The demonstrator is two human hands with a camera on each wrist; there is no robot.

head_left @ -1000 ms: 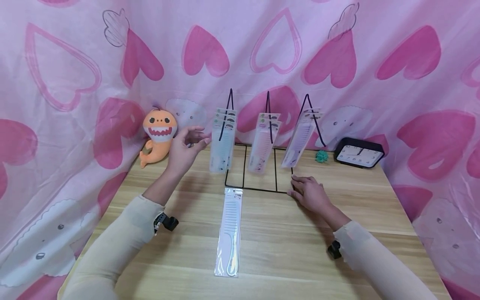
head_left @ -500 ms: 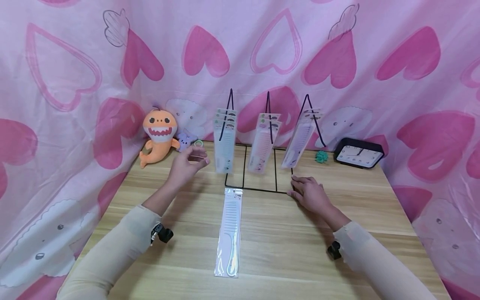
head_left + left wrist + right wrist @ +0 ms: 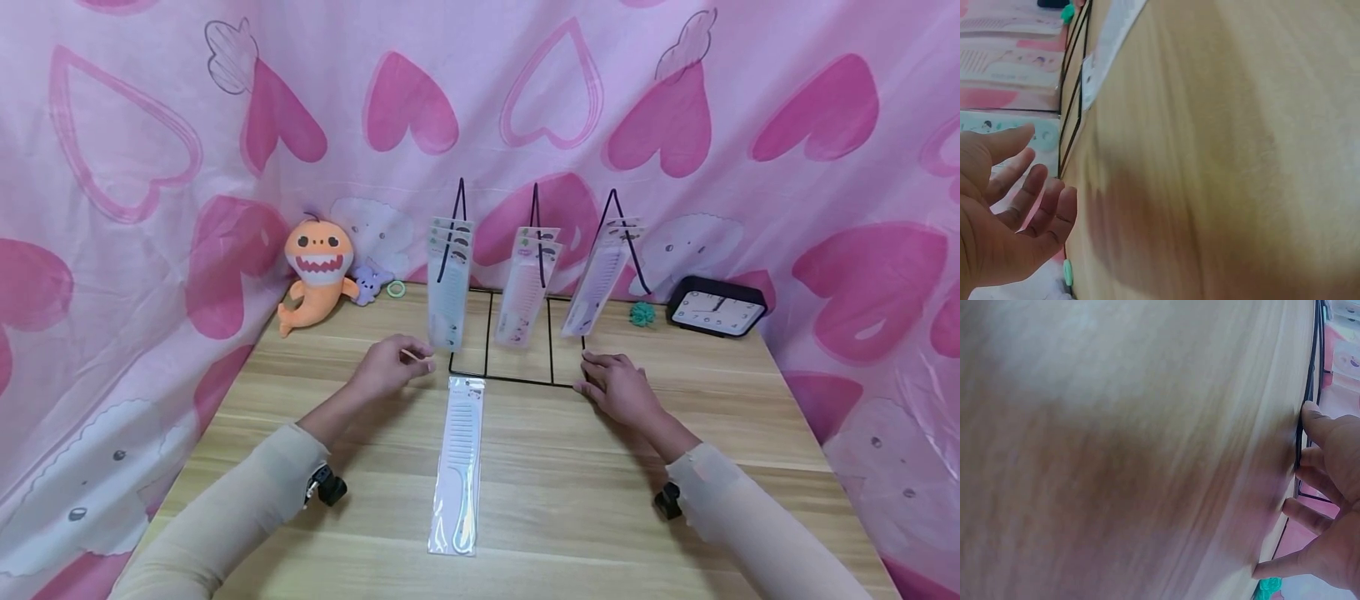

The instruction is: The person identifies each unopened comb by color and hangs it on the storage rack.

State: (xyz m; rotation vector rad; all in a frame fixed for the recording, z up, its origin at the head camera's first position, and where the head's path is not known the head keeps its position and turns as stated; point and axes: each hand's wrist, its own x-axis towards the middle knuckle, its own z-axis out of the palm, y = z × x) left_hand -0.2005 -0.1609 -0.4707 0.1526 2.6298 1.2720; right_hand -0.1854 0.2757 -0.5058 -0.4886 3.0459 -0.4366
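**Hovering beside the loose comb, right hand on the rack base**

Lying flat on the wooden table (image 3: 675,433), the packaged comb (image 3: 459,462) sits dead centre in your head view, its card header pointing to 12 o'clock and its handle to 6 o'clock. That header ends just short of the front bar of the black wire rack (image 3: 517,379).

Your left hand (image 3: 390,367) is at about 10 o'clock from the comb's header, near it but apart. Your fingers are loose and only lightly bent, and they hold nothing; the left wrist view shows the hand (image 3: 1007,206) spread and empty beside the table edge and the rack's wire.

Your right hand (image 3: 618,387) lies at 2 o'clock from the comb, resting on the table with relaxed fingers. In the right wrist view your fingertips (image 3: 1313,415) touch the black wire of the rack's base at its front right corner; nothing is gripped.

Farther out, at 12 o'clock, the rack carries three hanging sets of packaged combs: the left set (image 3: 448,283), the middle set (image 3: 528,287) and the right set (image 3: 600,279), which tilts.

At 10 o'clock, by the pink heart curtain (image 3: 150,125), stands an orange shark plush (image 3: 318,267), with a small purple toy (image 3: 369,283) and a green ring (image 3: 396,289) beside it. At 2 o'clock lie a teal hair tie (image 3: 642,313) and a black clock (image 3: 717,307).
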